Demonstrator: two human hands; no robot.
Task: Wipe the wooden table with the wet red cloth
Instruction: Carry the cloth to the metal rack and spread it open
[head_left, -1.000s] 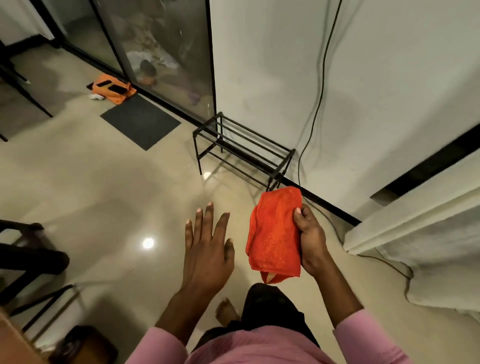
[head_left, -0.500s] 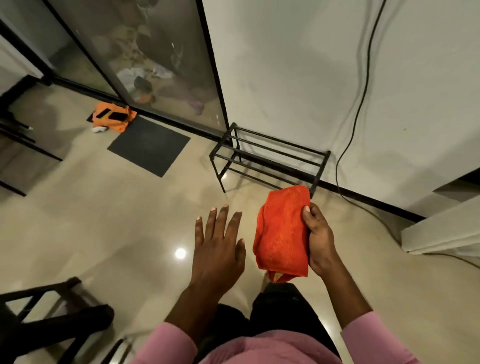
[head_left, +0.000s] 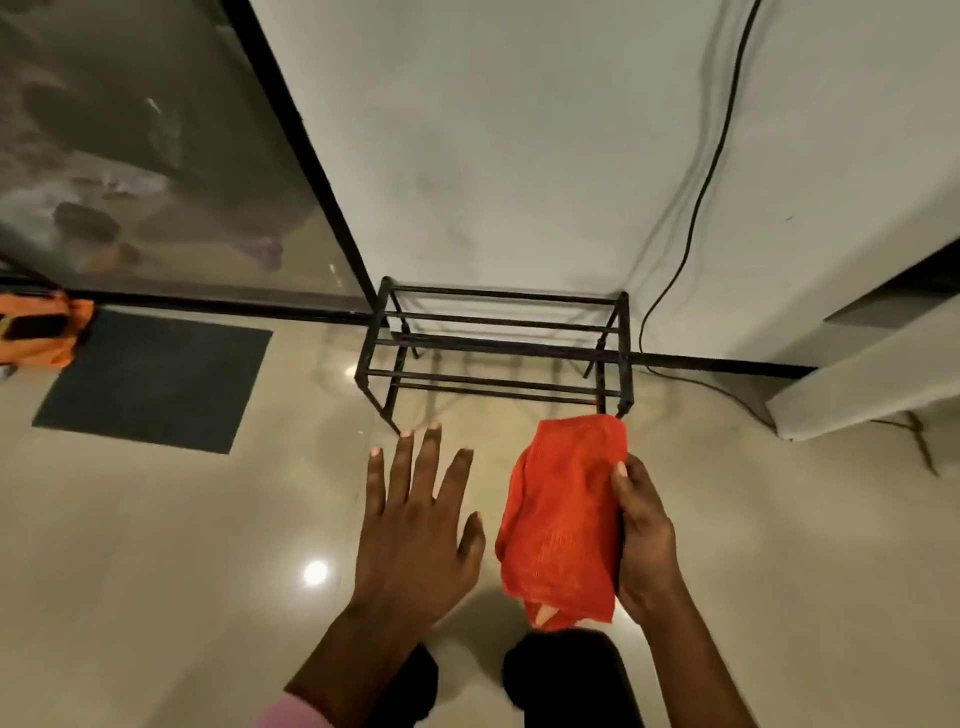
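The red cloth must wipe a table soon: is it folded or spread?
Folded: the red cloth hangs bunched in layers, gripped by the right hand.

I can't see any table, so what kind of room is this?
Likely a home's entryway: a black metal rack stands by the wall, a dark mat lies before a glass door.

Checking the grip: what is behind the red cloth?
The right hand holds the red cloth: thumb on its right edge, one fingertip peeking out at the bottom. Its other fingers behind the cloth are hidden.
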